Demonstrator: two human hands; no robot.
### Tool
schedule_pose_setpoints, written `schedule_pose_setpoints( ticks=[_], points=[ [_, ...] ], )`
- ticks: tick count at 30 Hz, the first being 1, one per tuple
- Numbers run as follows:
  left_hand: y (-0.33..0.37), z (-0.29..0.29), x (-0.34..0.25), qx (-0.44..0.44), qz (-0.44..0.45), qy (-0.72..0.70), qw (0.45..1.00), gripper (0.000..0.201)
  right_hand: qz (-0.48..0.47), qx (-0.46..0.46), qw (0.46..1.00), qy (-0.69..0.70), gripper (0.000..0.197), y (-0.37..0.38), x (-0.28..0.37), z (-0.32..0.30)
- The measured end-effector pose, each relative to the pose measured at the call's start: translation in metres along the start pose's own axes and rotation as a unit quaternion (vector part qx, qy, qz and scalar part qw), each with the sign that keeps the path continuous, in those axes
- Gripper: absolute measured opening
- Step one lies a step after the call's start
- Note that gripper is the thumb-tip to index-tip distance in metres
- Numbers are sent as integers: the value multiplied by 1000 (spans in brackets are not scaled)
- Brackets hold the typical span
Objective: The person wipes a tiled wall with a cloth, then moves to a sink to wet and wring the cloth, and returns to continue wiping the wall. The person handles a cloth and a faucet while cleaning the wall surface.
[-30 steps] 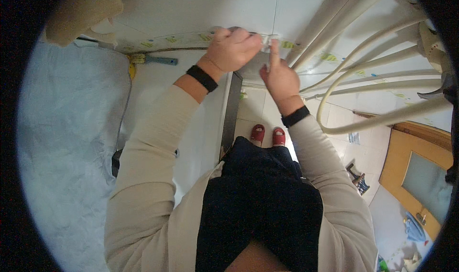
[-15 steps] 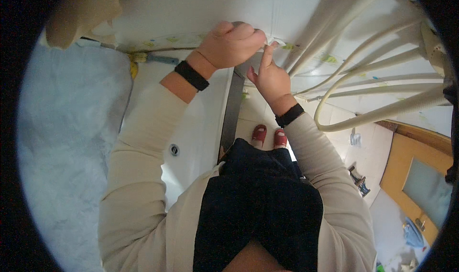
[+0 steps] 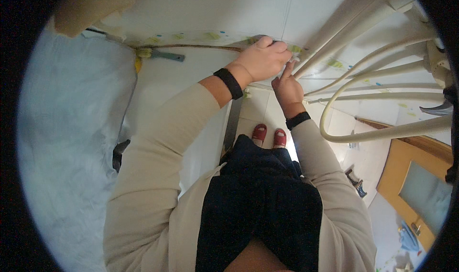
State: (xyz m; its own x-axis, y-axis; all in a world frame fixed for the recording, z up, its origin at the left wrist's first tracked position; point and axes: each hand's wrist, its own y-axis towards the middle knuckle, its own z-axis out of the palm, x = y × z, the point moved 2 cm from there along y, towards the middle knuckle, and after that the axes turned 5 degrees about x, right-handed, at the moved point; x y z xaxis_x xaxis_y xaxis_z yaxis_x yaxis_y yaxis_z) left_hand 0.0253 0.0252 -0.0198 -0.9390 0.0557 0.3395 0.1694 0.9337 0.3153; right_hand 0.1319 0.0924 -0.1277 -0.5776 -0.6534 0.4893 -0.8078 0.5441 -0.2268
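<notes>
My left hand (image 3: 265, 60) is closed in front of the wall, knuckles up, its fingertips at a small, thin white scrap (image 3: 295, 59). A dark shape shows just behind its knuckles, too hidden to name. Just below and to the right, my right hand (image 3: 288, 89) points its index finger up to the same scrap, with the thumb apart. The fingertips of both hands nearly meet there, in front of a white wall (image 3: 229, 9) with a patterned border strip. Whatever lies inside my left palm cannot be seen.
Pale pipes and a looping hose (image 3: 325, 119) run along the wall at right. A brush with a grey handle (image 3: 167, 55) lies on the white basin's far ledge at left. Bluish-white sheeting (image 3: 71, 128) covers the far left. An orange door (image 3: 397, 176) stands at right.
Both hands have shifted right along the wall and slightly lower in the picture, the white scrap with them. My left forearm now reaches further across the basin, hiding its drain.
</notes>
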Motion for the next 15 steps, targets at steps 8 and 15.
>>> schedule_pose_setpoints(
  ticks=[8,15],
  points=[
    [-16,-53,6,131,-63,-88,985,14,-145,25,973,176,47,-28,25,-24],
    [-59,-96,-31,13,-335,-243,910,16,-132,69,877,458,18,-50,40,-45]
  ],
)
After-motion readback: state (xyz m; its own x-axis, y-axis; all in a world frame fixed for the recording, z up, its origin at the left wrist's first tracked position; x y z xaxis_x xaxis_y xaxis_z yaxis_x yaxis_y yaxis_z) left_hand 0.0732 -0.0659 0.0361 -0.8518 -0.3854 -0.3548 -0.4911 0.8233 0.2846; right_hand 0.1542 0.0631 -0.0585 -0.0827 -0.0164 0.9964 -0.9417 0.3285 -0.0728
